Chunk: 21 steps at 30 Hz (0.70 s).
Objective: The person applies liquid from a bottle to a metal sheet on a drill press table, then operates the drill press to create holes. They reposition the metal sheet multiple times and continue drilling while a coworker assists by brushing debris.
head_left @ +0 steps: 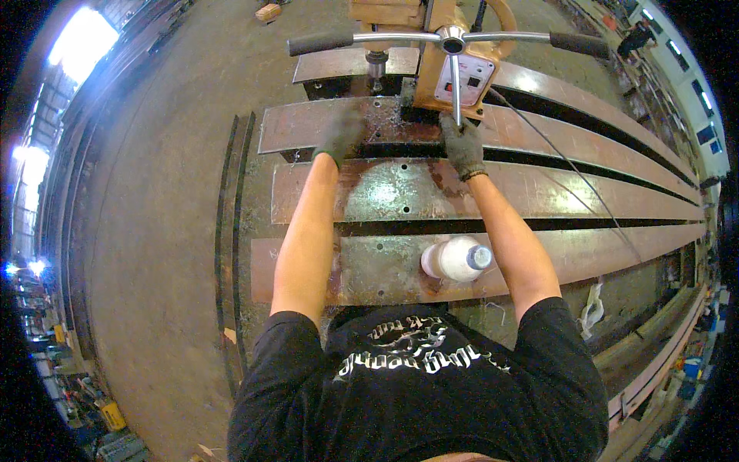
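Observation:
A yellow magnetic drill (428, 85) stands on a flat steel beam (292, 127) ahead of me, its chuck (376, 65) to the left of the body. From its hub spread metal feed handle spokes (400, 36), two with dark grips. My gloved right hand (463, 146) is closed around the lower end of the spoke that points toward me, hiding its grip. My gloved left hand (342, 137) is over the same beam, left of some metal shavings (392, 115). Motion blurs its fingers, so their pose is unclear.
Several steel beams lie side by side, the nearer ones with drilled holes. On the nearest beam a bottle with a blue cap (460, 259) stands between my forearms. A dark cable (558, 154) runs right from the drill. Narrow steel bars (231, 231) lie on the floor at left.

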Motion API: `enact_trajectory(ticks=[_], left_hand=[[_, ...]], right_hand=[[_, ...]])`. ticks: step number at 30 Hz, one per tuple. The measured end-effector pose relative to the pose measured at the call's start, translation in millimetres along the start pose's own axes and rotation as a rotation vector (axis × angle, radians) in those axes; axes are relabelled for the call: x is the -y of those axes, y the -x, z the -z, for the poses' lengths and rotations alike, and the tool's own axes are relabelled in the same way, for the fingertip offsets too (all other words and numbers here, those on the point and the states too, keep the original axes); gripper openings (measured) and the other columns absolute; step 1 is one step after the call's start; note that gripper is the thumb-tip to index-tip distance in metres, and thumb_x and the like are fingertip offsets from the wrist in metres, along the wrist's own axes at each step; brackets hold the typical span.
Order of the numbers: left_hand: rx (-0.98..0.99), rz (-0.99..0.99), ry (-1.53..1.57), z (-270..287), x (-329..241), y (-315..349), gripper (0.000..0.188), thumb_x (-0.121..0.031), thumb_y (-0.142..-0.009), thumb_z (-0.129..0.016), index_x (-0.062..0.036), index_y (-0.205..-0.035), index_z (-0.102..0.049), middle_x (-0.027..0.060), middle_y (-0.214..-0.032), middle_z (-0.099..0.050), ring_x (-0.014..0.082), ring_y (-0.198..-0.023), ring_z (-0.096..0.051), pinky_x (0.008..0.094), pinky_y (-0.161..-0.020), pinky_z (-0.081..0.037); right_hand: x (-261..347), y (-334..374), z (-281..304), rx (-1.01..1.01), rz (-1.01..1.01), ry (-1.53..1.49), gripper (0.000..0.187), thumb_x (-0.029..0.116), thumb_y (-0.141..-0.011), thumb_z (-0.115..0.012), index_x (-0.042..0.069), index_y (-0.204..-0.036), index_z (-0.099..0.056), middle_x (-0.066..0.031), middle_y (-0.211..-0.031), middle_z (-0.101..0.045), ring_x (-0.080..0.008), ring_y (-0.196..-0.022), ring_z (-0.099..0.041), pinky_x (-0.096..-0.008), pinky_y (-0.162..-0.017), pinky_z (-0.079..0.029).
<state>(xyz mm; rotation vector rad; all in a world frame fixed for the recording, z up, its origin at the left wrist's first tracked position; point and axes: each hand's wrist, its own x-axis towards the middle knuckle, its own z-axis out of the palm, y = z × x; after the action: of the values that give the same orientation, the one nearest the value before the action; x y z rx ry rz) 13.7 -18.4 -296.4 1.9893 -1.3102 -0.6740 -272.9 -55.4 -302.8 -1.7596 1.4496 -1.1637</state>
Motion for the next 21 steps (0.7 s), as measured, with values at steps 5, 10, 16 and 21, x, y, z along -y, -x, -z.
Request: enact_trajectory(ticks=[5, 10, 16, 21], left_hand=[[0.285, -0.187, -0.152, -15.2, -34.1, 47.0, 0.039, -0.027, -0.097, -0.051, -0.0050, -0.127, -0.065, 0.0303, -0.125, -0.067, 0.0497, -0.116, -0.064, 0.0523, -0.101, -0.050], [0.101, -0.120, -0.407, 41.6, -5.8, 56.3, 0.034, -0.030, -0.098, -0.053, -0.0068, -0.121, -0.065, 0.0263, -0.119, -0.070, 0.0500, -0.113, -0.064, 0.0564, -0.095, -0.051], [0.139, -0.681, -0.647, 66.4, 20.3, 43.0, 0.022, -0.026, -0.096, -0.057, -0.0109, -0.110, -0.066, 0.0191, -0.109, -0.073, 0.0434, -0.107, -0.068, 0.0537, -0.087, -0.053], [0.022, -0.650, -0.567, 57.9, 22.6, -2.3, 0.027, -0.025, -0.094, -0.060, -0.0133, -0.117, -0.070, 0.0176, -0.110, -0.074, 0.0402, -0.102, -0.071, 0.0501, -0.086, -0.056]], right_hand=[[-33.0, -6.2, 21.7, -0.042, -0.034, 0.010, 0.048, 0.047, -0.099, -0.067, -0.001, -0.101, -0.072, -0.0077, -0.076, -0.064, -0.0161, -0.072, -0.056, -0.0360, -0.068, -0.048], [-7.0, 2.3, 18.1, -0.041, -0.008, 0.066, 0.046, 0.045, -0.099, -0.067, 0.000, -0.108, -0.072, -0.0059, -0.081, -0.066, -0.0156, -0.075, -0.057, -0.0348, -0.070, -0.049], [-23.9, -4.9, 15.7, 0.014, -0.100, 0.133, 0.057, 0.060, -0.098, -0.058, 0.009, -0.119, -0.072, -0.0246, -0.107, -0.074, -0.0474, -0.103, -0.069, -0.0517, -0.084, -0.055], [-7.9, -1.2, 19.7, 0.062, -0.078, 0.095, 0.059, 0.061, -0.098, -0.058, 0.007, -0.117, -0.072, -0.0244, -0.107, -0.074, -0.0477, -0.102, -0.069, -0.0526, -0.085, -0.055]])
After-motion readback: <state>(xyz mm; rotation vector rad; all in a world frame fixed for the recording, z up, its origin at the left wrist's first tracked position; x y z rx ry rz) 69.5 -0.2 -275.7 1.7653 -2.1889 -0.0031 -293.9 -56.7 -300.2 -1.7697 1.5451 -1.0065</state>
